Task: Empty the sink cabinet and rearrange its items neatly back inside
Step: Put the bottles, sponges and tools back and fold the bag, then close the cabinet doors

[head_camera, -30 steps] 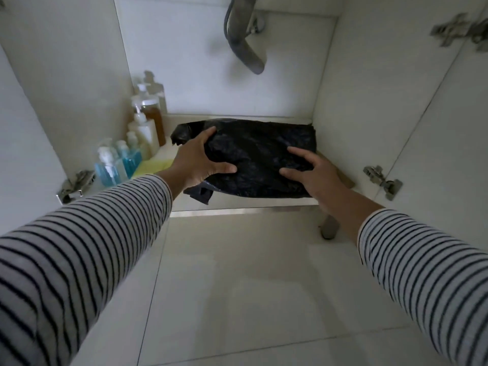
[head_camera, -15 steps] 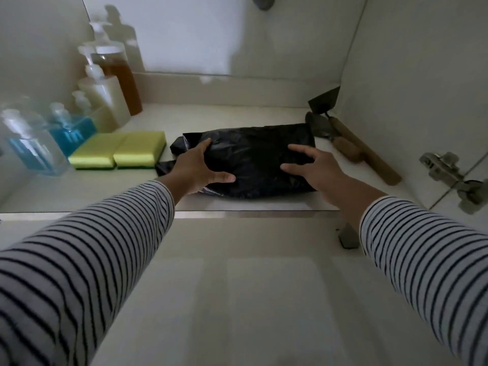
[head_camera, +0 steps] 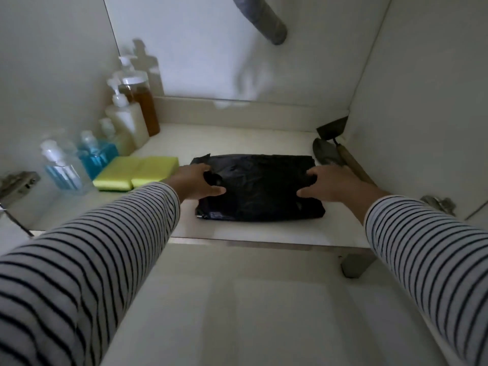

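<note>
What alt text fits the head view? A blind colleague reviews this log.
Both hands, left hand and right hand, grip a folded black plastic bag on the cabinet floor. Two yellow sponges and pump bottles sit left; garden tools lie right.
</note>
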Tool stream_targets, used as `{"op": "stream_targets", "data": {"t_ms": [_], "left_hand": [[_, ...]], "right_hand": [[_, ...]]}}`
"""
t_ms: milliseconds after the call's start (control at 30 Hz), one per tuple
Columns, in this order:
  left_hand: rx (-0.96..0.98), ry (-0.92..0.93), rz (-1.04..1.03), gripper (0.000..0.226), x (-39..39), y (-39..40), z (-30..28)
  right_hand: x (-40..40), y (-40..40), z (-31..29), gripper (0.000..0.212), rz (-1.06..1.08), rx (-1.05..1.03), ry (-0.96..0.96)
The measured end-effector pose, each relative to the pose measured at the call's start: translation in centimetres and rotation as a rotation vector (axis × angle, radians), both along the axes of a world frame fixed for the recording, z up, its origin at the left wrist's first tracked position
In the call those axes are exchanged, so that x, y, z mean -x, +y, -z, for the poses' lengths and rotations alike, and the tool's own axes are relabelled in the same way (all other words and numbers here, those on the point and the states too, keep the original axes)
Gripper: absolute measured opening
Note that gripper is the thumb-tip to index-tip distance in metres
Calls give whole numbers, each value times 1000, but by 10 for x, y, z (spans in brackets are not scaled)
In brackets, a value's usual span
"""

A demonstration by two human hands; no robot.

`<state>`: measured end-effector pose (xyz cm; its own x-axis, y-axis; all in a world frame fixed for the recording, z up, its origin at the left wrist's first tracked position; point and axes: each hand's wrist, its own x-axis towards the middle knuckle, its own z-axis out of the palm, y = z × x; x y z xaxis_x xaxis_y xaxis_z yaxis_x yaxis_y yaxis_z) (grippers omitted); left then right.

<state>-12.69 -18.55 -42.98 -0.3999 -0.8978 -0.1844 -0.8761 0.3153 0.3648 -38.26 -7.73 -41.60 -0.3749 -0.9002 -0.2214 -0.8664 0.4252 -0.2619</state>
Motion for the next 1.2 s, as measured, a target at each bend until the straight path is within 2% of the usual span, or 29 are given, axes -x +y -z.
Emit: {"op": "stream_targets", "data": {"t_ms": [100,233,367,500,600,700,867,1000,1133,1200], "left_hand": [[64,-165,-1,66,-9,-2,-30],[17,-308,-54,70,-27,-3,-62],[16,-342,-92,69,-56,-2,-94],[53,-367,-151,64,-99,14,-136],[75,-366,-235,63,-141,38,-166],[61,-375,-325,62,-186,63,-196],[115,-364,-514,68,-258,109,-271],[245,-361,-657,66,-315,146,-336],[388,-330,-696,48,-353,190,-387],[508,-304,-726,40,-372,215,-400]], "right_hand": [[-8,-2,-28,71,-100,-130,173],[-28,-4,-61,65,-220,-207,230],[-60,-11,-89,57,-331,-209,225],[-105,-23,-123,41,-457,-176,240],[-147,-28,-153,37,-541,-113,229],[-194,-28,-185,57,-625,-50,216],[-281,-30,-250,40,-829,99,206],[-353,-26,-311,46,-980,276,124],[-418,-18,-362,21,-1163,468,69],[-452,-10,-378,37,-1263,598,-16]]}}
